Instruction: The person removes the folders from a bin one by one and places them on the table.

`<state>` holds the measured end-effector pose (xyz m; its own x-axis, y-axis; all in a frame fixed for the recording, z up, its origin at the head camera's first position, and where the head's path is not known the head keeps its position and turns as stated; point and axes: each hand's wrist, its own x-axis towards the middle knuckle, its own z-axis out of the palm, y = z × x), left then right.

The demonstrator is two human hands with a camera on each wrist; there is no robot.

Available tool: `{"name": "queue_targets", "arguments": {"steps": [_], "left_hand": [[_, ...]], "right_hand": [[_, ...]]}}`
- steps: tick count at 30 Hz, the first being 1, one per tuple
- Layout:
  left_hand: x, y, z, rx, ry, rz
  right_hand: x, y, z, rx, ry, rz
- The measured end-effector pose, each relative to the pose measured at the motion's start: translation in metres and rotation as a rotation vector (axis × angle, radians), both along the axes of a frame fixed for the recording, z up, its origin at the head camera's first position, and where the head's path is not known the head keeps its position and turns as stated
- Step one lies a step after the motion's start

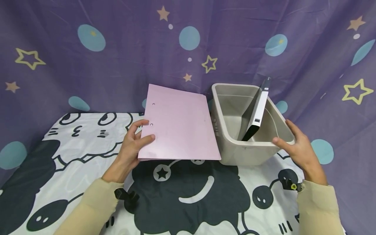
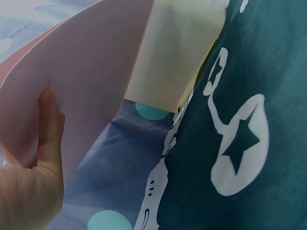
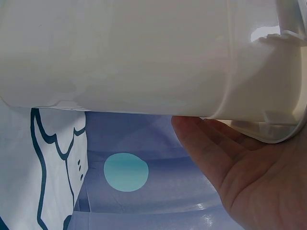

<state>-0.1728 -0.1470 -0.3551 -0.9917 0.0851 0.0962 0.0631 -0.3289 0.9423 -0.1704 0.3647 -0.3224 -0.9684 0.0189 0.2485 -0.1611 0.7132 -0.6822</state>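
Note:
My left hand (image 1: 129, 150) pinches a pink paper folder (image 1: 179, 127) by its left edge, with the thumb on the front face and other fingers behind. Two small metal eyelets show near that edge. The left wrist view shows the folder (image 2: 91, 72) curving away from the fingers. At the right, my right hand (image 1: 299, 150) grips the near right corner of a beige plastic bin (image 1: 249, 153), thumb over the rim. Its fingers lie along the outer wall of the bin (image 3: 134, 57) in the right wrist view. A black binder with a white spine (image 1: 258, 109) leans upright inside the bin.
A white and black cartoon-print cloth (image 1: 191, 195) covers the table. Behind it hangs a purple curtain (image 1: 132, 49) with stars and blue ovals, close behind the bin and folder. The folder's right edge overlaps the bin's left side in the head view.

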Motion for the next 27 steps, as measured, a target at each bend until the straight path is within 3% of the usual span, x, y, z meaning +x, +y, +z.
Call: {"name": "queue_targets", "arguments": {"steps": [27], "left_hand": [[0.004, 0.008, -0.018, -0.015, -0.062, 0.001]], "right_hand": [[0.001, -0.002, 0.001, -0.003, 0.005, 0.017]]}}
